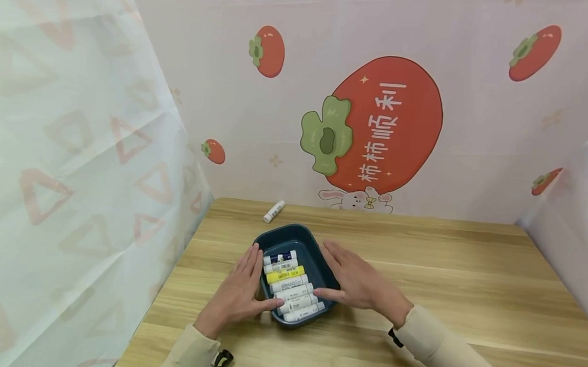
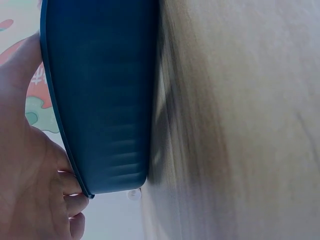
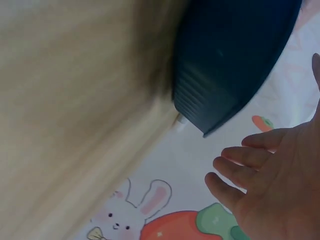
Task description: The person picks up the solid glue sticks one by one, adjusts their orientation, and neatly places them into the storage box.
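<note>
A dark blue rectangular box [image 1: 299,234] stands on the table between both hands. Inside it, small cylindrical tubes lie side by side in a row: several white ones [image 1: 289,283], a yellow one [image 1: 285,274] and a navy one with white ends [image 1: 280,257]. My left hand [image 1: 240,288] touches the box's left rim, fingers extended along it and thumb across the near corner. In the left wrist view its fingertips are partly hidden behind the rim. My right hand [image 1: 356,276] is spread beside the right rim; the right wrist view shows its fingers [image 3: 240,165] apart from the box.
One more white tube [image 1: 274,211] lies on the wooden table [image 1: 442,277] behind the box, near the back edge. A printed cloth wall [image 1: 229,93] rises behind the table, and white sheets hang at the left and right sides.
</note>
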Available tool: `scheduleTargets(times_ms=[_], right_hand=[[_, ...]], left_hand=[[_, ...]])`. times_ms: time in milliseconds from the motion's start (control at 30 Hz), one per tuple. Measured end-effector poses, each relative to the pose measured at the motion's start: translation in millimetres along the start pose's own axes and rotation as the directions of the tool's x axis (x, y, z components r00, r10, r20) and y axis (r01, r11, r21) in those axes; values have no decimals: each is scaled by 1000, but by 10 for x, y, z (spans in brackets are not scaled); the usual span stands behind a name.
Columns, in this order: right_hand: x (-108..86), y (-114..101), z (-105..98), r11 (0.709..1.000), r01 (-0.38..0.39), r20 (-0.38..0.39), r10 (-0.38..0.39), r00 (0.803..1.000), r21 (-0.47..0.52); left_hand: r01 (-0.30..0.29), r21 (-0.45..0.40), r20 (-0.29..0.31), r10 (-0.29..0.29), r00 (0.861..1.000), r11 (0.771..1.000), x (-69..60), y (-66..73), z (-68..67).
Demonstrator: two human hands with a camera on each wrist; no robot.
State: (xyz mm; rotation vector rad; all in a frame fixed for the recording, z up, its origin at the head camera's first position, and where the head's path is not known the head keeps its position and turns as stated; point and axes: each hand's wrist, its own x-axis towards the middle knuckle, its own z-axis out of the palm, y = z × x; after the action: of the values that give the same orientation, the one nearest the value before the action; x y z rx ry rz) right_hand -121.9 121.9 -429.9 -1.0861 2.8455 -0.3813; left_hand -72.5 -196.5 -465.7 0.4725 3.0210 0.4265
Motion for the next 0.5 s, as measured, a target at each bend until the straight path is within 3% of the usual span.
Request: scheduleTargets(times_ms=[333, 500], right_hand=[[-211, -54, 324, 999, -9, -49, 7, 999, -39], [-235, -45, 410, 1000, -20, -30, 20, 999, -9]], left_hand=[[-8, 5, 1, 8, 1000, 1000, 11, -14, 6], [-16, 5, 4, 16, 1000, 1000, 14, -8, -16]])
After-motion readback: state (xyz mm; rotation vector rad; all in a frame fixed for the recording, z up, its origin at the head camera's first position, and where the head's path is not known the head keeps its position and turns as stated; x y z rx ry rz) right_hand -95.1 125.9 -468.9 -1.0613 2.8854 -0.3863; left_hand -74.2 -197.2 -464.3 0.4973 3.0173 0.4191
